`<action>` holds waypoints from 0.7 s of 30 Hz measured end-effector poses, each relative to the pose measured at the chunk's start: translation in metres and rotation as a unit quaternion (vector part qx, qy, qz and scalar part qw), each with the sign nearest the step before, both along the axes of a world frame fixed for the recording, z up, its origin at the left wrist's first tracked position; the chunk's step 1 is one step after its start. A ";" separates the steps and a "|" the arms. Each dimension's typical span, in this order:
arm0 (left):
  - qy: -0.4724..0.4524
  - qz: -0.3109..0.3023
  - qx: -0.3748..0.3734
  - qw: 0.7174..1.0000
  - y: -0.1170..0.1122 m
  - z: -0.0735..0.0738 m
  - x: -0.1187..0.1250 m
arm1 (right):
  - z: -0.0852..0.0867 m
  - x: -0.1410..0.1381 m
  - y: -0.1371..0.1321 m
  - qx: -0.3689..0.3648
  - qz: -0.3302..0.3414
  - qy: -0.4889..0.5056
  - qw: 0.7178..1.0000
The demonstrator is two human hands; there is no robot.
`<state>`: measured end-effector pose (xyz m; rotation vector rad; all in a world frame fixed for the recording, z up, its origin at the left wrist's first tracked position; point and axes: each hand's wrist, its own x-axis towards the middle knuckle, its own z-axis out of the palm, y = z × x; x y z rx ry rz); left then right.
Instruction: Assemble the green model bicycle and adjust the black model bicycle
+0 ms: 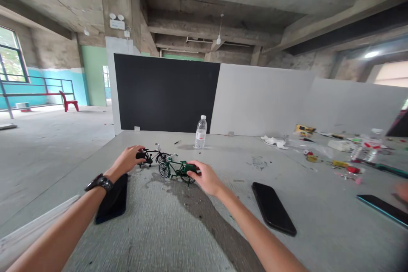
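Two small model bicycles stand upright side by side on the grey table. My left hand [130, 158], with a dark watch on its wrist, grips the rear of the black model bicycle [153, 157]. The fingers of my right hand [204, 175] close around the rear wheel area of the green model bicycle [174, 168]. Both front wheels are in plain sight, while my fingers partly cover the rear ends. Under my left forearm lies a dark phone [113, 199], partly hidden.
A water bottle [200, 134] stands behind the bicycles, before a black and white partition [168, 93]. A black phone [274, 208] lies to the right. Farther right are a large bottle [371, 146], scattered small parts, another phone [384, 209] and a blurred person's hand [402, 191].
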<state>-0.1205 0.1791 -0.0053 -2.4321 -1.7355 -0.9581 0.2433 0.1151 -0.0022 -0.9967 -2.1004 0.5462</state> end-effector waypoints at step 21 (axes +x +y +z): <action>-0.064 0.009 0.009 0.998 0.000 0.005 -0.008 | 0.000 -0.005 -0.004 0.003 0.001 0.013 1.000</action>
